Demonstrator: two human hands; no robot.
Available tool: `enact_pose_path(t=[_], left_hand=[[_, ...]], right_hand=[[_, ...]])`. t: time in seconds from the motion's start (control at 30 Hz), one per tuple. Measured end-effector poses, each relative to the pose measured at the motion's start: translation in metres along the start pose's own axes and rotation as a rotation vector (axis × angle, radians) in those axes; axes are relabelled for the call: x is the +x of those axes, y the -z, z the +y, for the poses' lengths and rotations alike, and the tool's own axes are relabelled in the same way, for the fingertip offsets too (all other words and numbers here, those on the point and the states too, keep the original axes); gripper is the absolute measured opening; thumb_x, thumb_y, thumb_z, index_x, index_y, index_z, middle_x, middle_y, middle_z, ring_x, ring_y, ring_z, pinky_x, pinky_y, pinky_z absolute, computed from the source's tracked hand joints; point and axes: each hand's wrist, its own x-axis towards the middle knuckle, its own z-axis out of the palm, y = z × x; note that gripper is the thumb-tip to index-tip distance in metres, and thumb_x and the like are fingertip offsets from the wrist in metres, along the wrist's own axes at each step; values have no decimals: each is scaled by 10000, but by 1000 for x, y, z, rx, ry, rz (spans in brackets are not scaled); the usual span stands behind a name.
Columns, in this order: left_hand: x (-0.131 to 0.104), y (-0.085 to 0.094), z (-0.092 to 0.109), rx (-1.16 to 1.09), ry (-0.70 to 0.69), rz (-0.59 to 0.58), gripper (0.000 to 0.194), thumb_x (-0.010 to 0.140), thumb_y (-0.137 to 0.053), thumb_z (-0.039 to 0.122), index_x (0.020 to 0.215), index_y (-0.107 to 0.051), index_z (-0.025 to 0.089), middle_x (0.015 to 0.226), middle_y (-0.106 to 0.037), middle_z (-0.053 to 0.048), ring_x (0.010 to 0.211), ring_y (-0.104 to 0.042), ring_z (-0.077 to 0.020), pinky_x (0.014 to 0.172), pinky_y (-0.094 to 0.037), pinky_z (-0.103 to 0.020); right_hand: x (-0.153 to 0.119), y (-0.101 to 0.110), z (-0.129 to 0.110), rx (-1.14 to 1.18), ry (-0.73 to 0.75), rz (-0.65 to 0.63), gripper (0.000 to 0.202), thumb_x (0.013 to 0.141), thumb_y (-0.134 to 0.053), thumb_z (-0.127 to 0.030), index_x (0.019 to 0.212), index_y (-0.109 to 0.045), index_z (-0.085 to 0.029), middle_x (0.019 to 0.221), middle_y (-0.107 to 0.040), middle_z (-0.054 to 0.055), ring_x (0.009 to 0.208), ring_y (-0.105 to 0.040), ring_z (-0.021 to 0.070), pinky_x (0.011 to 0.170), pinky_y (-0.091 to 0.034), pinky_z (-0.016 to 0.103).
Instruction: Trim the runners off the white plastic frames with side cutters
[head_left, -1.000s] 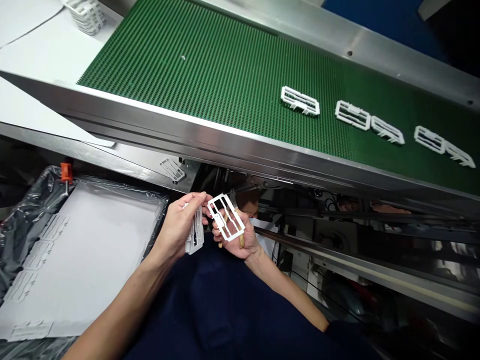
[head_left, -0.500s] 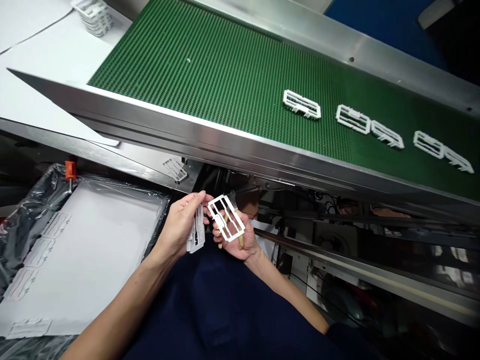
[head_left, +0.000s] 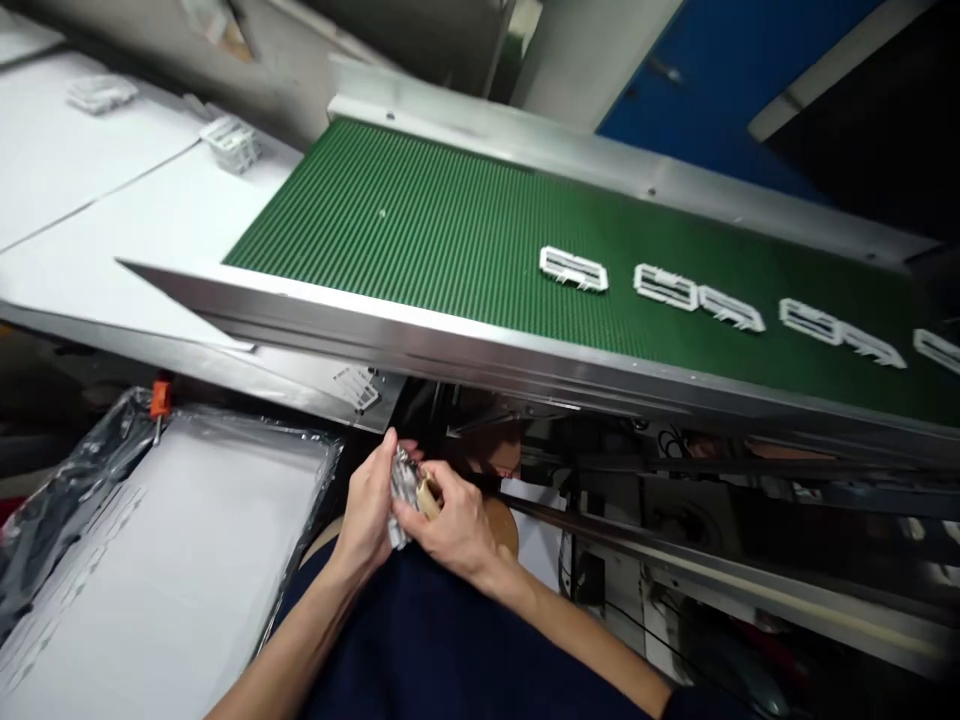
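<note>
My left hand is closed around a small stack of white plastic frames, held upright in front of my body. My right hand grips a tool with a tan handle; its working end is hidden, so I cannot tell its kind. The fingers of that hand also press against the stack. Motion blur smears the frames between both hands. Above lies a green conveyor belt carrying several more white frames, among them a single frame.
A metal side rail edges the belt. Stacked frames stand on the white table. At lower left is a plastic-lined box with white sheeting and an orange clamp. One part lies on the ledge.
The frame that lay over my right palm has been brought against the stack in my left hand. My right hand has turned over and closed in. The view has shifted upward.
</note>
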Motion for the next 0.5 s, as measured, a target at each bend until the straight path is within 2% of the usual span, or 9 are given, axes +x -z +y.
enact_pose_path(t=[0.1,0.17,0.23,0.3,0.33,0.4,0.43,0.5], left_hand=[[4,11,0,-68,95,-19,198,734,-702,272,859,-621,141,719,-622,-8,614,-601,-127,539,-496,-185],[7,18,0,-123,196,-18,115,745,-682,179,836,-622,144,691,-615,-4,573,-594,-116,521,-500,-183],[7,23,-1,-144,292,-1,72,758,-666,153,815,-624,139,717,-625,-21,562,-599,-115,528,-516,-190],[3,25,-4,-119,355,-16,82,752,-684,176,789,-623,135,749,-630,-36,580,-609,-118,548,-532,-196],[0,25,-7,-101,376,-51,102,744,-698,194,773,-618,136,751,-625,-38,595,-612,-123,564,-539,-202],[-6,24,-13,-61,406,-132,156,719,-728,229,733,-601,139,702,-603,-30,576,-600,-122,553,-538,-206],[-8,23,-16,-48,419,-169,183,708,-739,248,721,-591,140,667,-589,-22,546,-586,-118,528,-529,-202],[-10,24,-19,-35,440,-224,245,704,-740,316,701,-569,140,591,-552,-8,470,-543,-102,451,-485,-180]], right_hand=[[2,11,-8,-39,-23,-88,255,742,-623,-443,889,-567,-242,746,-597,-2,652,-536,159,605,-387,274],[-1,38,-24,-37,-13,-126,223,774,-591,-444,843,-566,-233,671,-559,-14,584,-494,135,548,-366,256],[-3,77,-48,-21,47,-112,178,817,-547,-399,824,-547,-221,645,-523,-21,553,-461,115,508,-351,235],[3,123,-75,-68,170,-16,125,829,-538,-337,822,-530,-213,654,-499,-23,549,-440,104,506,-344,226],[11,146,-87,-133,237,86,105,831,-535,-316,827,-527,-211,655,-491,-24,547,-428,103,506,-332,227],[39,188,-106,-332,347,311,78,814,-541,-276,793,-521,-204,652,-489,-20,550,-413,105,516,-305,233],[58,207,-112,-443,362,380,62,799,-539,-251,777,-514,-199,671,-506,-13,569,-428,111,535,-300,239],[99,237,-116,-678,281,361,89,759,-561,-252,782,-502,-190,690,-520,0,567,-423,119,530,-269,245]])
